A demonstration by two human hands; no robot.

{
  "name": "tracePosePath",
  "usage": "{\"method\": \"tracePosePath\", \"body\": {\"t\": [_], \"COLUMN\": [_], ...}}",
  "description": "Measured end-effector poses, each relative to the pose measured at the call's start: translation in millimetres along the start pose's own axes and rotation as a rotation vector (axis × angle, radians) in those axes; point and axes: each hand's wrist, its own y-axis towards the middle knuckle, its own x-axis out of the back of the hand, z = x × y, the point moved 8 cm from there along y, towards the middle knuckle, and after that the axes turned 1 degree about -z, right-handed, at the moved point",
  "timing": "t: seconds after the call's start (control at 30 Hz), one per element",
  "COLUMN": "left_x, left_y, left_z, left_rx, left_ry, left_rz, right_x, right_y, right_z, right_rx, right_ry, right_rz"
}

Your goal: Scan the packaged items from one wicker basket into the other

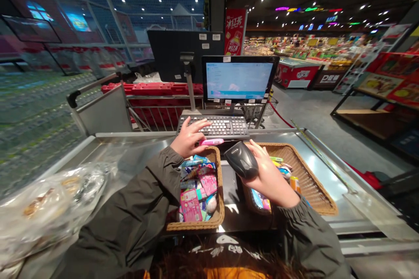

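Note:
My left hand [191,137] has its fingers stretched over the left part of a black keyboard [225,126]. A slim pink pen-shaped item [212,142] with a pale label sticks out from its thumb side, held low in the hand. Below it, a wicker basket [220,196] holds small, brightly coloured packets, several of them pink. In my right hand [266,174] is a black handheld barcode scanner [242,160], its head tilted toward the left. Under that forearm lies a second wicker basket [314,183] with several small packaged goods, partly hidden by my hand.
A lit monitor [240,79] stands behind the keyboard, beside another screen turned away [176,52]. Clear plastic bags [55,205] cover the metal counter's left side. A shopping cart [157,113] with red contents is behind. Shelving [379,83] stands at the right.

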Motion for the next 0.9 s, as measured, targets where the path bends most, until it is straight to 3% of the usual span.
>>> {"method": "tracePosePath", "body": {"t": [0.27, 0.63, 0.77, 0.9], "left_x": [-11.4, -54.8, -72.2, -70.7], "left_y": [-52.2, -138.2, -156.9, -158.5], "left_z": [21.1, 40.4, 42.1, 40.1], "left_rx": [0.099, 0.246, 0.283, 0.289], "left_ry": [-0.034, -0.104, -0.103, -0.043], "left_rz": [0.097, 0.326, 0.435, 0.454], "right_x": [-29.8, -63.1, -74.0, -76.1], "right_y": [9.0, 17.7, 21.9, 22.3], "right_z": [5.3, 22.6, 30.5, 32.5], "right_rx": [-0.027, 0.006, 0.009, -0.004], "right_ry": [0.040, 0.066, 0.095, 0.098], "right_rz": [0.041, 0.081, 0.117, 0.112]}}
